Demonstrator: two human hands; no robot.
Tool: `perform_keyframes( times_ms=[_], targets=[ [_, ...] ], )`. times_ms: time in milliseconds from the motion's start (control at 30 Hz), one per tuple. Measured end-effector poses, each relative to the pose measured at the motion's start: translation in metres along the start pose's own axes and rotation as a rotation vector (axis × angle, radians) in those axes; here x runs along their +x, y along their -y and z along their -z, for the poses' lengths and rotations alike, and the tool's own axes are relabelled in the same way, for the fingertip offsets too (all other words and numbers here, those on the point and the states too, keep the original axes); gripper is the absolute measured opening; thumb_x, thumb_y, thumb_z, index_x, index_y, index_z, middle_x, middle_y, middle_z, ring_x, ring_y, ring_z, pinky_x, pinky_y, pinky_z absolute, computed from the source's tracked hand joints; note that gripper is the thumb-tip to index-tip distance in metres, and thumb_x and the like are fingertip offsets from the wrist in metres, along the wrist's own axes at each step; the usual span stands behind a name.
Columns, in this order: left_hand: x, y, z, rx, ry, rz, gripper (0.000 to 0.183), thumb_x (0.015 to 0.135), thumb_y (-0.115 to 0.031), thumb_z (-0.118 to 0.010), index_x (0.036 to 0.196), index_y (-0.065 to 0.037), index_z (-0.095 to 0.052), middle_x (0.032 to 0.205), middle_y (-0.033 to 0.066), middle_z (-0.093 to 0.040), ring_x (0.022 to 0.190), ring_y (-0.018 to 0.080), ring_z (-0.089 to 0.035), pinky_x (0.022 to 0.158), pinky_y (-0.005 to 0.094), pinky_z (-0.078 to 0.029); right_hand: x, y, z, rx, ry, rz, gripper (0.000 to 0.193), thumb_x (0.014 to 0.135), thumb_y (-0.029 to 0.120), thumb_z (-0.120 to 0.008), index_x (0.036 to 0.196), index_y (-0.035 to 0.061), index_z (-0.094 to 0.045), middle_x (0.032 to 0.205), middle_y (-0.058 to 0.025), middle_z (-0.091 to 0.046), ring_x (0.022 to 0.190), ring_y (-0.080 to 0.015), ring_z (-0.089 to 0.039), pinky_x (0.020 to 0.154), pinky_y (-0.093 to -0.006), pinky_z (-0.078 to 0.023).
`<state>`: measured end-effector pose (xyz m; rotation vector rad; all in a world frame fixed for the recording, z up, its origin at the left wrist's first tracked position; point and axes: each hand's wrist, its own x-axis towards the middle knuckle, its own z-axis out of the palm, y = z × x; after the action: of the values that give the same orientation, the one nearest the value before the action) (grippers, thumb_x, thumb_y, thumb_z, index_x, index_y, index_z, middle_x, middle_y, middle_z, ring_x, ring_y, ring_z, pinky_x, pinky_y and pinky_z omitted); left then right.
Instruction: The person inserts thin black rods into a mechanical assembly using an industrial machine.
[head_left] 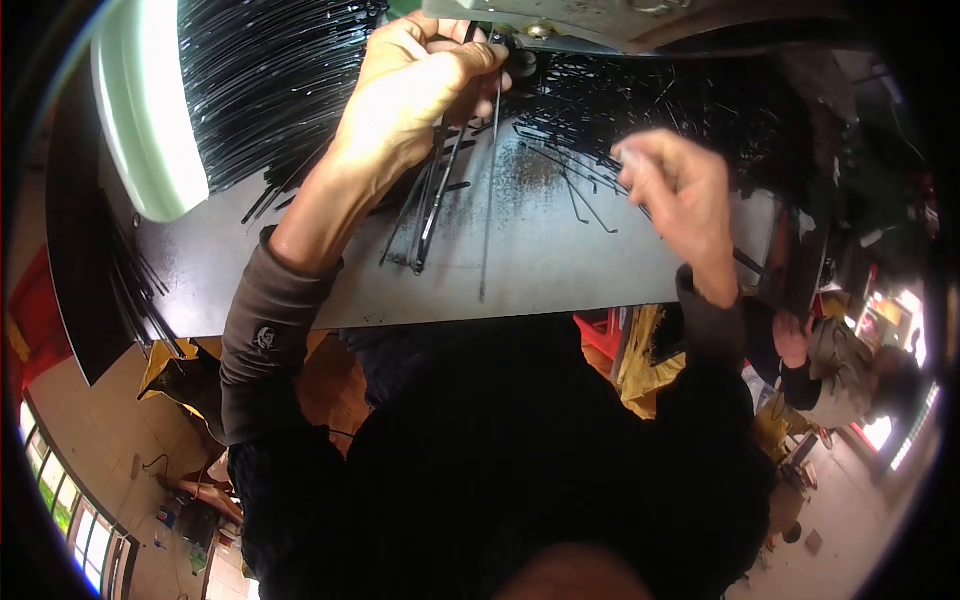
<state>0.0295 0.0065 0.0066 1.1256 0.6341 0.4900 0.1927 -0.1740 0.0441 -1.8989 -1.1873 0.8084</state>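
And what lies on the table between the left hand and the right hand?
In the head view, several thin black rods, some with bent ends, lie on the grey table between the left hand and the right hand.

Here now, one thin, straight dark rod (pixel 488 215): runs down the view from the left hand (pixel 420 85). Just beside it, slim, glossy black rods (pixel 438 205): slant in a loose bunch, spread slightly below, catch white glints.

A lit lamp (pixel 145 115) and barred window (pixel 78 508) stand left.
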Motion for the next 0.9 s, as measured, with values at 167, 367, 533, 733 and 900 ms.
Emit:
perform_keyframes(
  times_ms=[167,367,533,733,900],
  targets=[
    [-0.018,-0.018,0.011,0.020,-0.108,-0.044,0.008,0.081,-0.002,-0.063,0.086,0.000,-0.056,0.068,0.0098,-0.062,0.060,0.0130,-0.062,0.044,0.0188,-0.043,-0.030,-0.015,-0.021,-0.495,0.000,0.222,0.013,0.076,0.009,-0.068,0.084,0.0008,-0.062,0.071,-0.0114,-0.058,0.055,-0.0251,-0.061,0.050,-0.0341,-0.047],
    [-0.093,-0.036,0.151,1.655,-0.767,-0.565,0.036,0.083,-0.017,-0.066,0.117,-0.006,-0.057,0.093,0.0128,-0.066,0.085,0.0236,-0.065,0.078,0.0314,-0.050,-0.016,-0.029,-0.024,-0.904,-0.036,0.469,0.011,0.072,0.003,-0.064,0.074,0.0024,-0.053,0.068,-0.0094,-0.050,0.054,-0.0259,-0.058,0.048,-0.0336,-0.046],
    [-0.129,-0.019,0.077,1.404,-0.488,-0.406,0.022,0.072,-0.004,-0.072,0.093,-0.005,-0.067,0.089,0.0123,-0.067,0.086,0.0259,-0.064,0.076,0.0335,-0.049,0.012,-0.029,-0.006,-0.813,0.081,0.563,0.012,0.071,0.000,-0.062,0.077,0.0036,-0.051,0.070,-0.0098,-0.050,0.055,-0.0255,-0.058,0.045,-0.0357,-0.045],
    [-0.112,0.027,0.024,1.330,-0.211,-0.472,0.013,0.066,-0.007,-0.074,0.075,-0.007,-0.064,0.071,0.0033,-0.052,0.071,0.0224,-0.048,0.068,0.0351,-0.037,0.005,-0.027,-0.007,-0.775,0.023,0.464,0.012,0.074,0.000,-0.061,0.077,0.0032,-0.050,0.072,-0.0108,-0.052,0.056,-0.0276,-0.059,0.045,-0.0352,-0.046],
    [-0.113,0.028,0.024,1.346,-0.163,-0.412,0.013,0.068,-0.007,-0.074,0.077,-0.009,-0.065,0.074,0.0015,-0.051,0.075,0.0205,-0.047,0.072,0.0343,-0.035,0.001,-0.020,-0.016,-0.503,-0.017,0.433,0.014,0.073,-0.005,-0.061,0.079,0.0018,-0.051,0.072,-0.0112,-0.055,0.054,-0.0241,-0.059,0.046,-0.0311,-0.047]
  ],
)
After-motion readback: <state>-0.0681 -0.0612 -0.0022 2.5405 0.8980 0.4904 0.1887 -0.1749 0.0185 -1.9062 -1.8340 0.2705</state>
